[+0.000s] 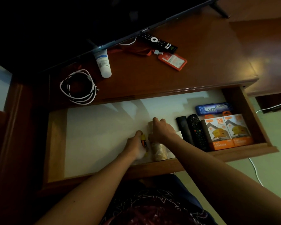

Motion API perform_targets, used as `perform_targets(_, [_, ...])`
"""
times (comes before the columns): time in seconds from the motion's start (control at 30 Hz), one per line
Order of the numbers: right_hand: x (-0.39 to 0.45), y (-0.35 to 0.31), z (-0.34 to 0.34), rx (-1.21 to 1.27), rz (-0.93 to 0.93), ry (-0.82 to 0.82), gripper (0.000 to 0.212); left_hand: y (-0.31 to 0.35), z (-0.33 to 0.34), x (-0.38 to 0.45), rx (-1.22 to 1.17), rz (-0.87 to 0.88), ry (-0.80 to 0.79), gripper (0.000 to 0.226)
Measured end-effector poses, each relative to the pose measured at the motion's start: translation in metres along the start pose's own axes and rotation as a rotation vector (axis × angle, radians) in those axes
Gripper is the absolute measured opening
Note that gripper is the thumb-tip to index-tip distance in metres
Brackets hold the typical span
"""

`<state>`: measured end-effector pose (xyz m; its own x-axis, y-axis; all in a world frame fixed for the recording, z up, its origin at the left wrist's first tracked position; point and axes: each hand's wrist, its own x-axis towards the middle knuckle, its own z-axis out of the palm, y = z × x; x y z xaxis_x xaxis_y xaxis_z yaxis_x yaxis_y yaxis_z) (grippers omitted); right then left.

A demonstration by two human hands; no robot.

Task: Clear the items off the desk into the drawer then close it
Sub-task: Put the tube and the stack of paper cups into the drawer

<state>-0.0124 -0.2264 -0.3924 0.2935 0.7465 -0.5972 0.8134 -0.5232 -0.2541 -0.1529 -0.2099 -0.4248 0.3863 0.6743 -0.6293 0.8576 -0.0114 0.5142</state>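
left hand (135,146) fingers grip yellow tube (143,141) | right hand (161,129) fingers curl on tan can (158,151) | tabletop (201,62): cable (78,87), white tube (103,64), remote (158,41), badge (172,61)

I note wooden drawer (243,153) open at frame centre, white-lined, gold canister (158,151) and small yellow item (143,141) lying inside, white cable coil (78,88), white tube (103,64), orange card holder (173,60), black remote (157,41) on desk (201,62), upper frame.

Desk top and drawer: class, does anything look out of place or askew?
Nothing is spilled or broken. On the desk, four items are not yet put away: the coiled white cable, white tube, orange card holder and TV remote, all lying at odd angles. The drawer contents sit in neat rows.
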Motion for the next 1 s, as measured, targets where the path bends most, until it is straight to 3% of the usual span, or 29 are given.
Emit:
perform_targets(0.27, [-0.007,0.008,0.0,0.055,-0.014,0.02,0.063,0.001,0.008,-0.003,0.047,0.089,-0.074,0.033])
perform_targets(0.6, [-0.017,0.012,0.004,0.139,-0.015,0.039,0.073,0.004,0.013,-0.007,0.013,0.078,-0.032,0.034])
perform_targets(1.0, [-0.018,0.011,-0.001,0.105,-0.01,0.047,0.062,0.009,-0.002,0.001,0.074,0.068,-0.054,0.056])
